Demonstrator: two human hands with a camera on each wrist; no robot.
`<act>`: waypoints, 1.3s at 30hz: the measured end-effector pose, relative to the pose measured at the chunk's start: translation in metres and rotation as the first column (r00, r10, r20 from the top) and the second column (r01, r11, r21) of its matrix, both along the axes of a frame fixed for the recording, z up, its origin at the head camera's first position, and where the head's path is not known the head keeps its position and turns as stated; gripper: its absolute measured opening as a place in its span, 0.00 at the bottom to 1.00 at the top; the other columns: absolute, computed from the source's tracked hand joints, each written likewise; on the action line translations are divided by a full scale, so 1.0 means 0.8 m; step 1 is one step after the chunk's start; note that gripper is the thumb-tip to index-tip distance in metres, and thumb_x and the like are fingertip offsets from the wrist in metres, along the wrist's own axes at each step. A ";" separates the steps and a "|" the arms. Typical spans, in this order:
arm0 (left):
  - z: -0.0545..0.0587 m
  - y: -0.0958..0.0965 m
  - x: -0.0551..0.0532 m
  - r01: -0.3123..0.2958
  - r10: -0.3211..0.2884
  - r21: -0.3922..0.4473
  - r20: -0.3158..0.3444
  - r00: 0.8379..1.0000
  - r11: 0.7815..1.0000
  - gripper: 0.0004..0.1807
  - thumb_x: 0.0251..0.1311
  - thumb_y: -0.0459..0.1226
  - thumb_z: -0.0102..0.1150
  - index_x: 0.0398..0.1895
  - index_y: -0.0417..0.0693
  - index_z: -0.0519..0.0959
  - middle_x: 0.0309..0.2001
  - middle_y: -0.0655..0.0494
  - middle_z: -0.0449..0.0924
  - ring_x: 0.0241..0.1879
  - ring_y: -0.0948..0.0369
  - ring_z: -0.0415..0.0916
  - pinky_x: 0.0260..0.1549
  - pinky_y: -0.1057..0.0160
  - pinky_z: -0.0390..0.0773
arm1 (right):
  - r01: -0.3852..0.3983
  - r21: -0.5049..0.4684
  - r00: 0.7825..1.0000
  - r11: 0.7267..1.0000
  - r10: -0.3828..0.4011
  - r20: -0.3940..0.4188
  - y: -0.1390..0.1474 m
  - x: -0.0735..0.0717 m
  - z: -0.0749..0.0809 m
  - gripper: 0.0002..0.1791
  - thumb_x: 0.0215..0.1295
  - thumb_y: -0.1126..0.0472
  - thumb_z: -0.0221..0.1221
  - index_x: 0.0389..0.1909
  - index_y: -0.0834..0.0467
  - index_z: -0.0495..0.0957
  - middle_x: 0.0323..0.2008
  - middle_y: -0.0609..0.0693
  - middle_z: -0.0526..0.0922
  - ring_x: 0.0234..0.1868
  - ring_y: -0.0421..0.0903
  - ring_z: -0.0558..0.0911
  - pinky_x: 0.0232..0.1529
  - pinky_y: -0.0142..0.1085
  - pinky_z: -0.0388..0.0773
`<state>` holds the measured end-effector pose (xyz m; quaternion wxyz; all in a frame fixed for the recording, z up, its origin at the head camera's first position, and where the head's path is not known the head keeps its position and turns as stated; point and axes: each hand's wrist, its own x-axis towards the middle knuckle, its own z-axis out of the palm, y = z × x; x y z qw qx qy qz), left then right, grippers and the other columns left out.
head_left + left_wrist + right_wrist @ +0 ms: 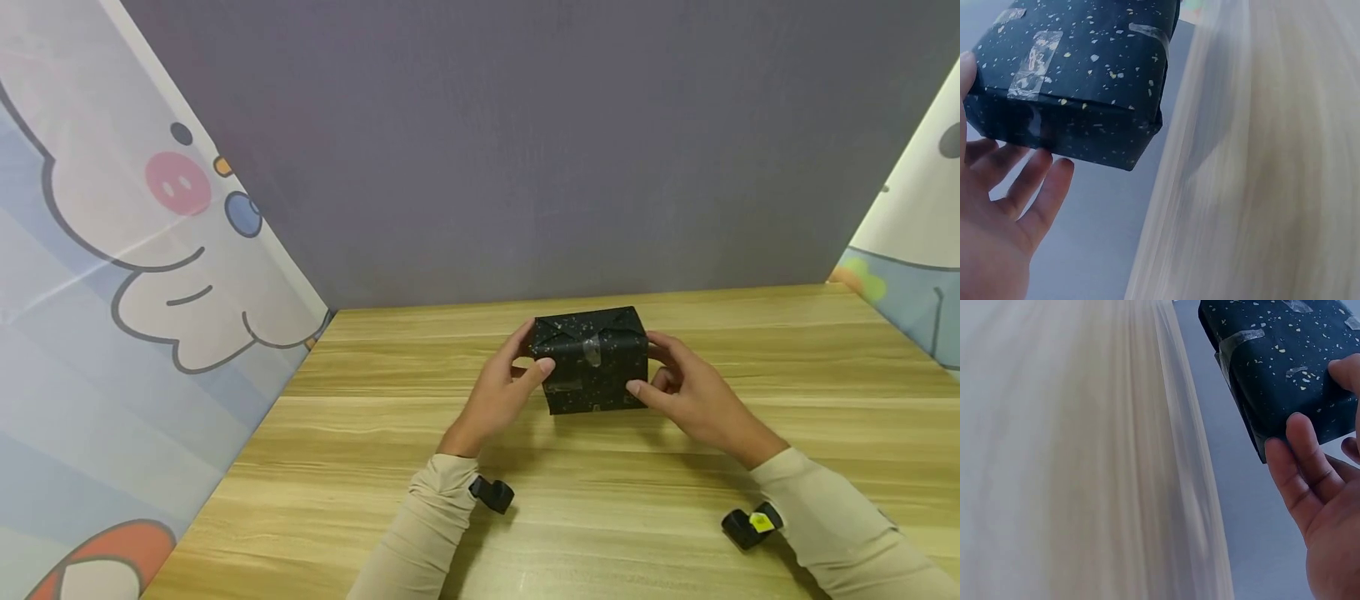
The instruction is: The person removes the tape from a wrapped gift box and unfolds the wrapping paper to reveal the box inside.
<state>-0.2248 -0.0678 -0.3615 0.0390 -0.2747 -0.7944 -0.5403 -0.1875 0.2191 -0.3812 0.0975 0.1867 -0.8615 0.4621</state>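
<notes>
A box wrapped in black paper with pale specks [596, 375] is held up between both hands over the wooden table. Strips of clear tape cross its paper, and folded flaps show on its upper face. My left hand [501, 392] grips the left end, thumb on the near face and fingers behind. At the right end, my right hand [693, 400] holds it the same way, its thumb low on the near face. The left wrist view shows the taped end of the wrapped box [1079, 69] above the left fingers. In the right wrist view, two right fingertips touch the lower edge of the wrapped box [1291, 369].
The light wooden table [337, 483] runs back to a grey panel [525, 150]. A cartoon-printed sheet [112, 317] stands on the left, another printed sheet [915, 225] on the right. Black straps with small devices [491, 494] sit on both wrists.
</notes>
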 end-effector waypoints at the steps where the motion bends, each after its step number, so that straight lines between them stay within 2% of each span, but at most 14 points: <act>1: -0.001 0.001 -0.001 0.005 -0.005 0.008 -0.005 1.000 1.000 0.36 0.73 0.49 0.56 0.79 0.55 0.56 0.61 0.53 0.75 0.58 0.62 0.73 0.52 0.60 0.78 | 0.007 -0.003 1.000 1.000 -0.007 0.006 0.000 0.000 0.000 0.43 0.70 0.55 0.63 0.77 0.64 0.51 0.59 0.65 0.75 0.29 0.43 0.80 0.36 0.30 0.76; 7: -0.006 0.004 0.001 0.010 -0.010 -0.002 0.040 0.999 1.000 0.37 0.72 0.48 0.58 0.80 0.62 0.54 0.68 0.52 0.69 0.56 0.55 0.77 0.52 0.59 0.79 | 0.029 -0.075 0.999 0.997 -0.027 0.032 -0.001 -0.002 0.001 0.41 0.71 0.56 0.63 0.75 0.68 0.53 0.63 0.73 0.71 0.30 0.44 0.80 0.37 0.27 0.77; 13: -0.009 0.007 0.000 0.014 -0.013 -0.013 0.046 0.999 1.000 0.37 0.71 0.45 0.60 0.79 0.52 0.58 0.73 0.56 0.62 0.64 0.57 0.71 0.55 0.61 0.76 | 0.022 -0.153 0.997 0.988 -0.011 0.072 0.002 -0.004 0.000 0.35 0.74 0.58 0.59 0.72 0.70 0.56 0.62 0.76 0.70 0.39 0.34 0.81 0.32 0.36 0.82; 17: -0.012 0.007 -0.002 0.048 -0.047 -0.006 0.053 0.997 0.999 0.37 0.70 0.44 0.62 0.78 0.51 0.59 0.74 0.58 0.61 0.63 0.56 0.74 0.53 0.63 0.78 | 0.048 -0.152 0.995 0.987 -0.034 0.095 0.004 -0.005 0.000 0.31 0.76 0.57 0.57 0.68 0.72 0.59 0.59 0.76 0.73 0.36 0.38 0.83 0.30 0.38 0.82; 22: -0.018 0.007 -0.001 0.091 -0.090 -0.002 0.098 0.991 0.996 0.38 0.68 0.41 0.63 0.79 0.56 0.58 0.75 0.62 0.58 0.64 0.56 0.72 0.53 0.64 0.78 | 0.111 -0.139 0.985 0.984 -0.090 0.148 0.003 -0.006 0.001 0.29 0.77 0.52 0.55 0.63 0.72 0.63 0.49 0.73 0.81 0.29 0.46 0.85 0.31 0.39 0.83; 26: -0.024 0.009 0.000 0.114 -0.114 0.004 0.141 0.983 0.993 0.38 0.69 0.41 0.63 0.79 0.54 0.58 0.75 0.58 0.60 0.63 0.54 0.73 0.53 0.65 0.78 | 0.157 -0.166 0.970 0.974 -0.120 0.212 0.001 -0.005 0.002 0.28 0.76 0.49 0.55 0.59 0.71 0.66 0.39 0.66 0.85 0.26 0.48 0.86 0.29 0.42 0.84; 31: -0.025 0.011 0.001 0.096 -0.090 -0.032 0.148 0.985 0.995 0.36 0.71 0.44 0.60 0.78 0.53 0.58 0.74 0.54 0.61 0.63 0.53 0.73 0.53 0.64 0.77 | 0.155 -0.187 0.957 0.970 -0.101 0.271 0.000 -0.005 0.004 0.31 0.76 0.47 0.54 0.60 0.72 0.65 0.38 0.64 0.86 0.26 0.49 0.86 0.27 0.45 0.85; 36: -0.023 0.013 0.000 0.057 -0.049 -0.073 0.115 0.992 0.996 0.34 0.71 0.45 0.60 0.76 0.47 0.63 0.71 0.53 0.67 0.64 0.54 0.72 0.53 0.63 0.77 | 0.159 -0.145 0.942 0.976 -0.107 0.317 -0.001 -0.007 0.003 0.33 0.76 0.43 0.53 0.59 0.72 0.66 0.28 0.57 0.83 0.23 0.51 0.81 0.27 0.44 0.85; 39: -0.025 0.013 -0.001 0.048 -0.037 -0.105 0.098 0.994 0.993 0.33 0.71 0.44 0.59 0.75 0.44 0.64 0.68 0.51 0.70 0.62 0.55 0.73 0.53 0.63 0.77 | 0.158 -0.136 0.932 0.978 -0.102 0.348 0.000 -0.008 0.001 0.35 0.76 0.42 0.53 0.59 0.72 0.66 0.25 0.55 0.82 0.22 0.53 0.82 0.26 0.44 0.84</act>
